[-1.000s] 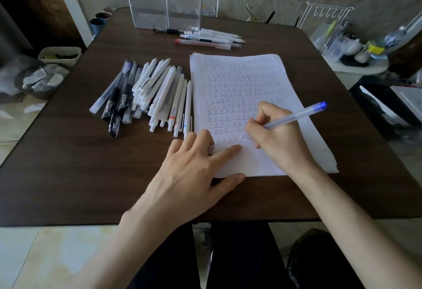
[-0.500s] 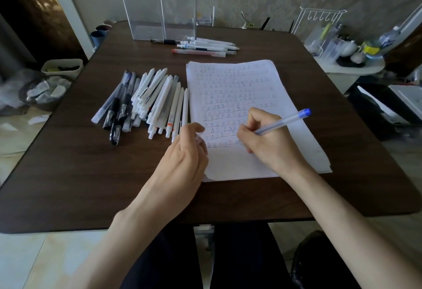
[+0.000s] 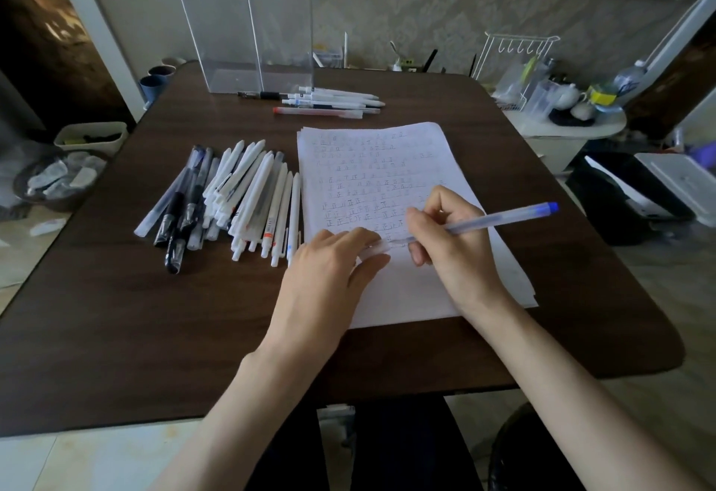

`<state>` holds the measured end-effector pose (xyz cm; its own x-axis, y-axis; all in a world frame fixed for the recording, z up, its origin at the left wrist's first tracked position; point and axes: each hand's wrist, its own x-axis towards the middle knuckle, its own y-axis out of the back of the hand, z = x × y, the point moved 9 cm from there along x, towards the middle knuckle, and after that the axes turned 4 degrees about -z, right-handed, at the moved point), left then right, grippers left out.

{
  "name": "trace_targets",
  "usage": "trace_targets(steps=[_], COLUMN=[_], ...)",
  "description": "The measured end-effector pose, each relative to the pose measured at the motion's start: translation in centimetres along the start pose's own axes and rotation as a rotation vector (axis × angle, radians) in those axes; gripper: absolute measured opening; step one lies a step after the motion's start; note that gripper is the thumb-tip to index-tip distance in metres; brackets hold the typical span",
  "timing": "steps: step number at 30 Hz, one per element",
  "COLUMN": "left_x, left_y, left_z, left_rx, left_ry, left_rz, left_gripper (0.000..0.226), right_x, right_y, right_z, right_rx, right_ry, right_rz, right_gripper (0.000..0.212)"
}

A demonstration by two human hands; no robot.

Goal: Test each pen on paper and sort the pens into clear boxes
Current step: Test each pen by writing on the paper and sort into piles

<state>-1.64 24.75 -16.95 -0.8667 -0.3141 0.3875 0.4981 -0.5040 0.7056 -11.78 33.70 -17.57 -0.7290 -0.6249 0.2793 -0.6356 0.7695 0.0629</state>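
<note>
Left hand (image 3: 329,277) has come off the paper (image 3: 387,165), where it lay flat a second ago, and now meets the pen (image 3: 503,217) at its tip. Its fingers (image 3: 364,242) pinch what looks to be a clear cap (image 3: 377,247), lined up with the point. Right hand (image 3: 453,246) grips the pen barrel over the lower half of the paper, fingers curled round it, blue end pointing away to the right.

Judged step: capping after the test. Untested pile (image 3: 240,199) lies just left of the paper. A few pens (image 3: 329,103) lie beyond its far edge, in front of the boxes (image 3: 240,25), which look to hold nothing yet.

Risks: a cap pushed on askew may jam or smear ink on the fingers. With no hand pressing it, the paper may slide on the worktop (image 3: 155,316). The left wrist sits near the pile and could scatter it.
</note>
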Motion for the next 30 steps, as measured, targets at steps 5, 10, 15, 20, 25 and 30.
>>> trace_targets(steps=[5, 10, 15, 20, 25, 30], left_x=[-0.1, 0.1, -0.1, -0.9, -1.8, -3.1], left_y=[0.5, 0.4, -1.6, -5.2, -8.5, -12.3], left_z=[0.4, 2.7, 5.9, 10.4, 15.4, 19.8], left_rx=[-0.054, -0.041, -0.036, -0.17, -0.288, -0.341], left_ry=[-0.032, -0.123, -0.252, -0.281, -0.337, -0.417], left_rz=[0.013, -0.036, -0.138, -0.221, -0.321, -0.382], left_gripper=[0.025, 0.023, 0.032, 0.028, 0.021, 0.021], right_x=[0.1, -0.3, -2.9, -7.3, -12.1, -16.3], right_y=[0.1, 0.0, 3.8, 8.6, 15.6, 19.6], right_z=[0.2, -0.4, -1.0, -2.2, -4.0, -3.4], right_rx=[0.063, 0.1, 0.049, 0.11, 0.17, 0.25], right_ry=[-0.049, -0.085, -0.181, -0.233, -0.145, -0.098], right_rz=[-0.003, -0.025, 0.115, 0.21, 0.484, 0.717], right_gripper=[0.035, 0.039, 0.041, 0.044, 0.045, 0.04])
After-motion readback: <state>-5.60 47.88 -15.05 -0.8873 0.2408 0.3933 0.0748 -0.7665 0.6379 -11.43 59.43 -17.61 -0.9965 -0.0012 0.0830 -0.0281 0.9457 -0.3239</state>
